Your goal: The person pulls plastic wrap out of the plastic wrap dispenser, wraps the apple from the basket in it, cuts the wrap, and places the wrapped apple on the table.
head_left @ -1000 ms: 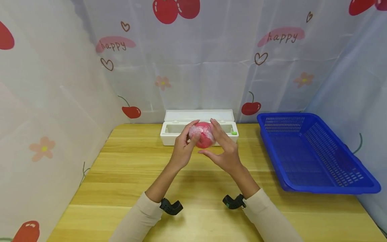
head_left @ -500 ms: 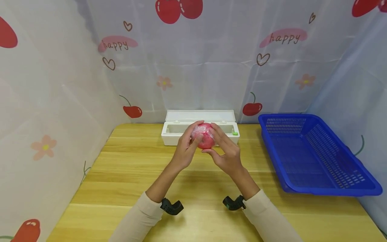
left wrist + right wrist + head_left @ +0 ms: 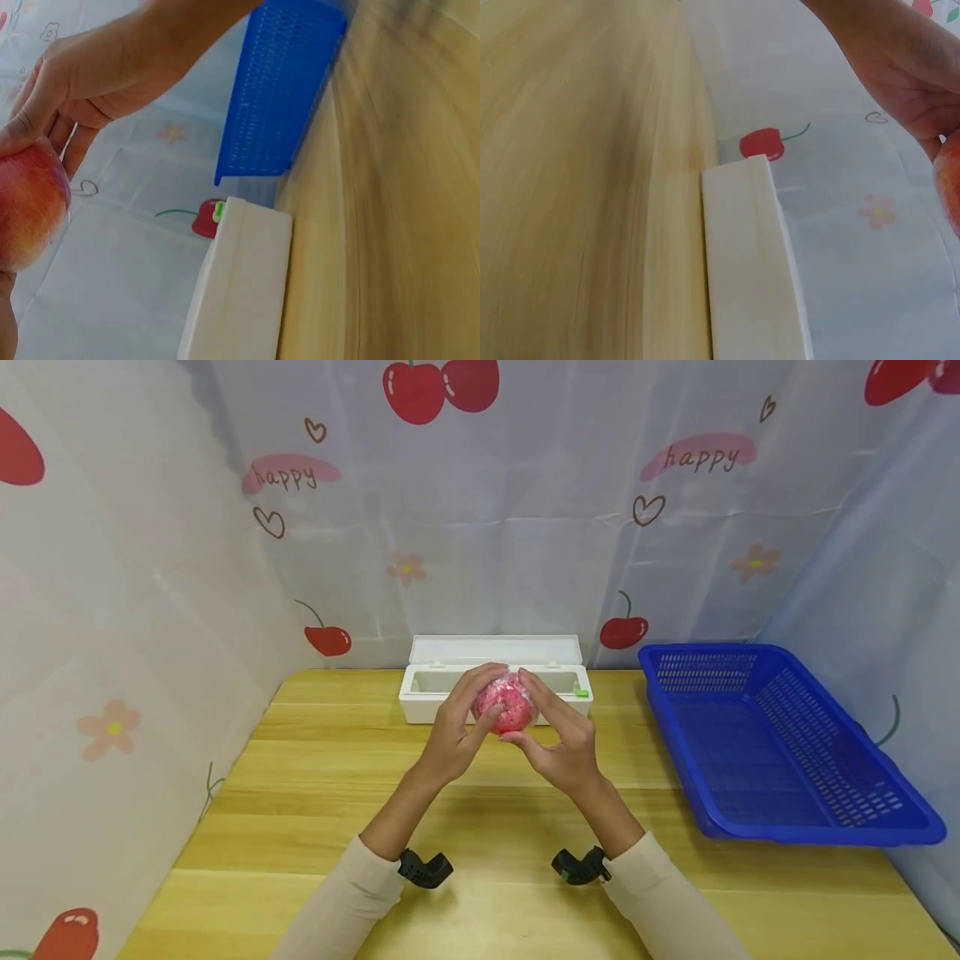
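Observation:
In the head view, a red apple (image 3: pixel 512 706) in crinkled clear cling film is held between both hands above the table. My left hand (image 3: pixel 452 731) grips its left side, fingers over the far edge and thumb on the near face. At the right side, my right hand (image 3: pixel 564 745) has its fingers curled on the upper edge and its thumb under the lower edge. The left wrist view shows the apple (image 3: pixel 30 206) red and yellow, with film stretched smooth over it. Only a sliver of the apple (image 3: pixel 951 184) appears in the right wrist view.
Behind the hands stands a long white box (image 3: pixel 417 708) with its lid raised and a green tab (image 3: pixel 582 692) at its right end. A blue plastic basket (image 3: pixel 708 814) is on the right of the wooden table (image 3: pixel 322 793). Printed curtains (image 3: pixel 510 560) hang around it.
The apple has turned in the hands, bringing a different face of the film forward. My right thumb, apart from the apple a second ago, has come to its lower edge.

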